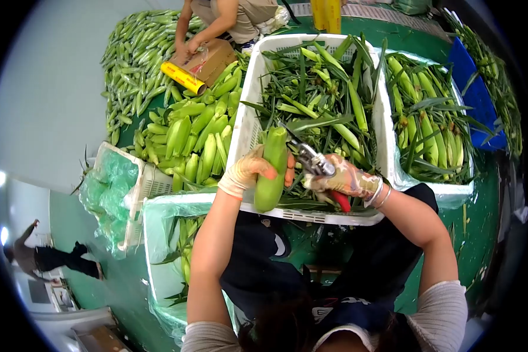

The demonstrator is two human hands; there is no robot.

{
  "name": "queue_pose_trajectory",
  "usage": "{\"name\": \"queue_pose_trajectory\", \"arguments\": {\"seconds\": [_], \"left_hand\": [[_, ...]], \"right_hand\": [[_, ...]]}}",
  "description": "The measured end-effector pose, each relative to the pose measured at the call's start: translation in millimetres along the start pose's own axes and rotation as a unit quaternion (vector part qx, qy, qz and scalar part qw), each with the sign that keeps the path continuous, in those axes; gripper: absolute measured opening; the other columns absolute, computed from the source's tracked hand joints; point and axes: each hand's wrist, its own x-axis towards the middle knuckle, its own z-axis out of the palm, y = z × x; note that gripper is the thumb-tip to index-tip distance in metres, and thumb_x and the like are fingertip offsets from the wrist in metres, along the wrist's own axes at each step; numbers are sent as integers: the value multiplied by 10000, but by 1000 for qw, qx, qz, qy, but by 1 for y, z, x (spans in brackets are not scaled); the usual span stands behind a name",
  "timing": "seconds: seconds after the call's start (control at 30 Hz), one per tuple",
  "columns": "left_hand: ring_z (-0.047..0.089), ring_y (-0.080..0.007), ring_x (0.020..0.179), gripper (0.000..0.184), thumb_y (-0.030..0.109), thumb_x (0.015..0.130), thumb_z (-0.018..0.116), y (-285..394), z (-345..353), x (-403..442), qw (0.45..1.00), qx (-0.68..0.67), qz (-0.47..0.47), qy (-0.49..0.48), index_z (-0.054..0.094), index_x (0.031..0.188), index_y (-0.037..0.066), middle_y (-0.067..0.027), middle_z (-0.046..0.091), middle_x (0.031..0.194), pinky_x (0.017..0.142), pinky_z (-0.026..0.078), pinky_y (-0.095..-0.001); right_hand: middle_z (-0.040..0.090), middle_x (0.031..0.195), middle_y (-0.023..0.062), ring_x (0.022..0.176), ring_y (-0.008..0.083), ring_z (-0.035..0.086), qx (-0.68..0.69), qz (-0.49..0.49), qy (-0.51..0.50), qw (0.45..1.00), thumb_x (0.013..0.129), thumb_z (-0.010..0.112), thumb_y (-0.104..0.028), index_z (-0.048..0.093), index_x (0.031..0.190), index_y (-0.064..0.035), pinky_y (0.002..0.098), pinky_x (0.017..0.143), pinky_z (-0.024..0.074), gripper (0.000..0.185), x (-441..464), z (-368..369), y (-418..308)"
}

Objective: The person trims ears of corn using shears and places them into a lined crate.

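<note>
My gloved left hand [249,170] is closed round an ear of corn in its green husk [271,176], held upright over the near left rim of a white crate [249,76]. In my right hand [349,176], which wears a patterned glove, is a pair of pruning shears [315,161] with a red handle. The metal blades point up and left, close to the top end of the corn. Below both hands, the crate holds cut leaves and stalk pieces [293,88].
A heap of trimmed corn [199,132] lies left of the crate, with wrapped ears [138,64] behind it. Untrimmed corn fills a foam box [463,182] at right. Another person's hands [188,47] work at a cardboard box [217,61]. A crate of green plastic [105,190] stands left.
</note>
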Motion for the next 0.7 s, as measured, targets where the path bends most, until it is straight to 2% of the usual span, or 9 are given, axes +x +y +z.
{"name": "queue_pose_trajectory", "arguments": {"seconds": [0.07,0.1,0.17,0.27,0.33,0.47,0.57,0.63,0.7], "left_hand": [[607,-284,757,494,238,578,660,11,-2,-7,996,-5,34,84,549,978,-29,-168,612,804,731,500,-376],[605,-275,759,468,266,638,647,15,-17,-12,987,25,63,147,545,988,-28,-167,612,816,741,495,-360],[599,-266,794,350,254,778,623,26,-62,-28,944,-37,167,281,549,986,-17,-152,617,826,782,489,-371],[571,-276,912,303,268,785,645,41,-165,-62,802,-290,277,443,570,970,39,-118,621,944,927,412,-472],[419,-327,1214,479,361,826,581,47,-203,-81,708,-348,260,556,500,1229,113,-109,497,1290,1043,223,-593],[322,-322,1309,553,487,904,361,2,-289,-70,679,-345,388,519,433,1338,151,-81,410,1400,1071,198,-579],[446,-308,1228,484,439,907,398,-1,-325,-49,688,-387,463,404,507,1249,115,-89,510,1313,1079,269,-496],[414,-384,1239,692,477,894,486,-6,-341,-67,692,-480,420,336,317,1353,-13,-250,402,1360,1035,346,-495],[548,-408,1061,655,473,895,488,-1,-321,-108,759,-254,458,386,381,1280,-47,-276,523,1212,894,456,-471]], "right_hand": [[532,590,47,424,145,508,148,21,114,982,782,686,-88,514,916,-33,288,452,462,225,-2,4,1],[548,625,57,498,164,554,251,29,144,957,787,684,-109,519,887,-35,301,477,486,206,1,-5,14],[593,747,93,686,202,619,199,75,105,972,839,629,-190,523,1011,-27,310,552,522,259,-6,-23,16],[606,795,101,693,197,623,150,80,129,977,847,621,-208,512,1057,-16,302,556,522,304,-10,-25,37],[614,809,106,683,189,619,84,1,85,993,842,631,-201,511,1056,-11,299,549,518,310,-12,-16,35],[606,772,101,618,185,602,34,117,131,984,825,647,-158,508,1002,-7,279,520,490,271,5,-14,54],[604,807,132,690,214,618,46,103,170,979,839,612,-157,503,983,3,310,579,510,241,14,-5,64],[599,860,156,746,242,622,37,92,155,983,865,583,-209,527,990,44,329,630,521,288,8,-29,96],[594,901,162,774,256,615,26,124,141,982,880,566,-239,543,998,70,340,640,522,332,11,-35,101]]}}
